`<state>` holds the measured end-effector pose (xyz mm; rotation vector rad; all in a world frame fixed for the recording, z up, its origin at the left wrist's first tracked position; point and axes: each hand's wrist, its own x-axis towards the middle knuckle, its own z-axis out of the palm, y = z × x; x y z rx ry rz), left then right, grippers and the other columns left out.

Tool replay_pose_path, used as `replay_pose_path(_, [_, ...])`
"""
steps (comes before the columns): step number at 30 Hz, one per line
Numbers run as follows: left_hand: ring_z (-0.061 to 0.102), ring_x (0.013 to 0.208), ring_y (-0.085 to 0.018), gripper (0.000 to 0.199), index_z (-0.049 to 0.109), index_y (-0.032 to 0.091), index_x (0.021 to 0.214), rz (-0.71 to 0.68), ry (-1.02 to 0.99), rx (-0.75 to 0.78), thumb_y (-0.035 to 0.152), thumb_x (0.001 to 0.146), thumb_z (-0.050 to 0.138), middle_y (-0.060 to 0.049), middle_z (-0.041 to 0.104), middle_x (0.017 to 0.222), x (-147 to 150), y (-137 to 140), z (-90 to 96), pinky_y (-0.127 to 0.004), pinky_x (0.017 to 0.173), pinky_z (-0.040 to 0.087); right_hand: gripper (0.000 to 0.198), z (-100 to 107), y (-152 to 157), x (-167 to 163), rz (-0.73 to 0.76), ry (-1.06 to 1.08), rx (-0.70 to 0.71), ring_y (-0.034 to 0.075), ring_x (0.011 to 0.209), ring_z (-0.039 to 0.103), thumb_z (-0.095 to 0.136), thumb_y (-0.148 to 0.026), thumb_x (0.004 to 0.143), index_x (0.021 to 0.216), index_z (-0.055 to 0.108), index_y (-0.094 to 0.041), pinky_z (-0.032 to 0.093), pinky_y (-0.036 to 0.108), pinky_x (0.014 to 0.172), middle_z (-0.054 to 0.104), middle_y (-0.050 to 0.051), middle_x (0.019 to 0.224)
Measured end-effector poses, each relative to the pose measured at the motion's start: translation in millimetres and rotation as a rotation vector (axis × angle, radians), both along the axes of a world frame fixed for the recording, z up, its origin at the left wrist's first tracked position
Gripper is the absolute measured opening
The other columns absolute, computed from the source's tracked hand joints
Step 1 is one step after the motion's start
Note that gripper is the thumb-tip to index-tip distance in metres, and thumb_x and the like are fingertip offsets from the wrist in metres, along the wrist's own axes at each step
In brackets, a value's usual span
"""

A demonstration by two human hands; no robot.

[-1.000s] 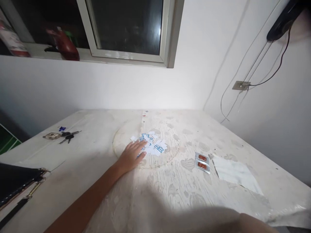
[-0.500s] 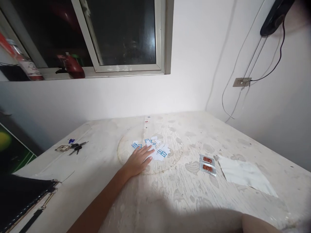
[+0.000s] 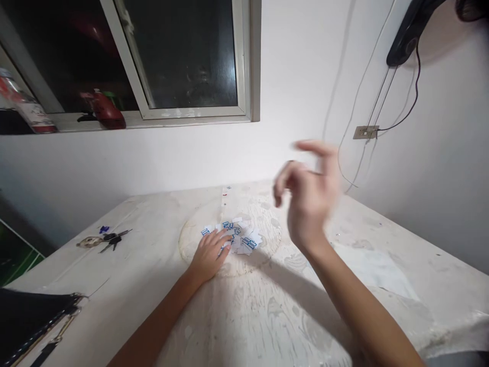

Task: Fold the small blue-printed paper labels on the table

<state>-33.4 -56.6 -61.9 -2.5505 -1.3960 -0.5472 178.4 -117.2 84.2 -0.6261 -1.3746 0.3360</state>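
My left hand (image 3: 210, 255) rests palm down on a loose heap of small white paper pieces (image 3: 244, 245) printed with blue outlines. Its fingers are stretched out over the left side of the heap. My right hand (image 3: 311, 199) is raised above the table, to the right of the papers and touching nothing. Motion blurs it, but one finger points out and the others are loosely bent and apart, with nothing visible in them. A faint round stain on the tabletop surrounds the heap.
A bunch of keys (image 3: 111, 239) lies at the left, with a black bag (image 3: 34, 318) nearer me. A white cloth or sheet (image 3: 376, 270) lies at the right behind my right forearm. Wall and window stand behind the table; a cord hangs from the socket (image 3: 365, 132).
My right arm has come up into view from the lower right, now covering the silver packets. My left hand has stayed on the papers, which have shifted slightly. The view has turned a little right.
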Motion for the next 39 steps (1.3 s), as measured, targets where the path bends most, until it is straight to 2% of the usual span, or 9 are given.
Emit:
replay_pose_path(3, [0.036, 0.127, -0.022, 0.042, 0.045, 0.029, 0.127, -0.041, 0.051, -0.109, 0.037, 0.091, 0.025, -0.001, 0.042, 0.137, -2, 3, -4.0, -0.046, 0.103, 0.027, 0.033, -33, 47, -10, -0.045, -0.475, -0.259, 0.012, 0.068, 0.060, 0.029, -0.015, 0.090, 0.115, 0.050, -0.016, 0.050, 0.028, 0.067, 0.063, 0.002, 0.075])
replay_pose_path(5, [0.036, 0.127, -0.026, 0.044, 0.043, 0.026, 0.129, 0.049, 0.055, -0.082, 0.036, 0.091, 0.025, -0.005, 0.041, 0.137, -3, 4, -8.6, -0.051, 0.103, 0.025, 0.033, -66, 73, -19, 0.003, -0.968, -0.437, 0.016, 0.099, 0.058, 0.038, -0.015, 0.085, 0.113, 0.056, -0.019, 0.045, 0.032, 0.086, 0.064, 0.006, 0.106])
replay_pose_path(9, [0.037, 0.125, -0.032, 0.046, 0.047, 0.019, 0.127, 0.182, 0.046, 0.004, 0.036, 0.090, 0.026, -0.010, 0.044, 0.134, -2, 3, -18.3, -0.056, 0.103, 0.022, 0.037, -120, 93, -29, 0.050, -1.195, -0.563, 0.026, 0.123, 0.040, 0.052, -0.028, 0.080, 0.116, 0.056, -0.035, 0.033, 0.050, 0.098, 0.047, 0.001, 0.133])
replay_pose_path(12, [0.035, 0.126, -0.032, 0.047, 0.048, 0.015, 0.125, 0.219, 0.005, 0.038, 0.037, 0.089, 0.028, -0.013, 0.040, 0.136, -1, 2, -19.6, -0.055, 0.103, 0.022, 0.044, -137, 95, -27, -0.013, -1.269, -0.661, 0.031, 0.131, 0.024, 0.042, -0.042, 0.085, 0.129, 0.044, -0.033, 0.018, 0.062, 0.098, 0.030, 0.005, 0.143])
replay_pose_path(19, [0.028, 0.131, -0.022, 0.042, 0.045, 0.029, 0.127, -0.057, 0.014, -0.134, 0.036, 0.091, 0.025, -0.001, 0.035, 0.141, -1, 0, -5.1, -0.048, 0.108, 0.020, 0.060, -133, 93, -28, -0.065, -1.338, -0.842, 0.035, 0.134, 0.003, 0.026, -0.057, 0.086, 0.141, 0.020, -0.031, 0.008, 0.066, 0.097, 0.007, 0.007, 0.149])
replay_pose_path(23, [0.035, 0.128, -0.024, 0.044, 0.045, 0.023, 0.128, 0.030, -0.009, -0.080, 0.035, 0.091, 0.024, -0.006, 0.041, 0.136, -1, 1, -12.3, -0.051, 0.106, 0.020, 0.070, -123, 91, -29, 0.089, -1.438, -0.926, 0.033, 0.135, -0.003, 0.033, -0.068, 0.077, 0.139, 0.016, -0.040, 0.005, 0.064, 0.098, 0.000, 0.002, 0.150])
replay_pose_path(29, [0.032, 0.129, -0.029, 0.051, 0.046, 0.006, 0.126, 0.151, -0.009, 0.028, 0.035, 0.090, 0.026, -0.018, 0.036, 0.137, 0, 2, -21.0, -0.049, 0.106, 0.020, 0.084, -121, 80, -41, -0.050, -1.455, -1.096, 0.035, 0.134, -0.009, 0.028, -0.070, 0.077, 0.143, 0.001, -0.026, 0.003, 0.066, 0.097, -0.010, 0.010, 0.148])
replay_pose_path(35, [0.032, 0.130, -0.021, 0.043, 0.041, 0.029, 0.130, -0.108, 0.035, -0.119, 0.033, 0.090, 0.027, 0.000, 0.036, 0.140, -1, 2, -9.0, -0.047, 0.106, 0.022, 0.091, -111, 66, -53, -0.060, -1.523, -1.194, 0.037, 0.133, -0.009, 0.033, -0.072, 0.073, 0.142, -0.003, -0.026, 0.007, 0.071, 0.092, -0.011, 0.010, 0.148])
replay_pose_path(39, [0.033, 0.129, -0.025, 0.045, 0.043, 0.021, 0.130, -0.029, 0.042, -0.090, 0.035, 0.090, 0.027, -0.008, 0.039, 0.138, -1, 3, -12.4, -0.050, 0.105, 0.022, 0.092, -108, 62, -56, -0.201, -1.550, -1.251, 0.039, 0.133, 0.000, 0.031, -0.071, 0.075, 0.143, 0.002, -0.015, 0.005, 0.072, 0.092, -0.002, 0.016, 0.148])
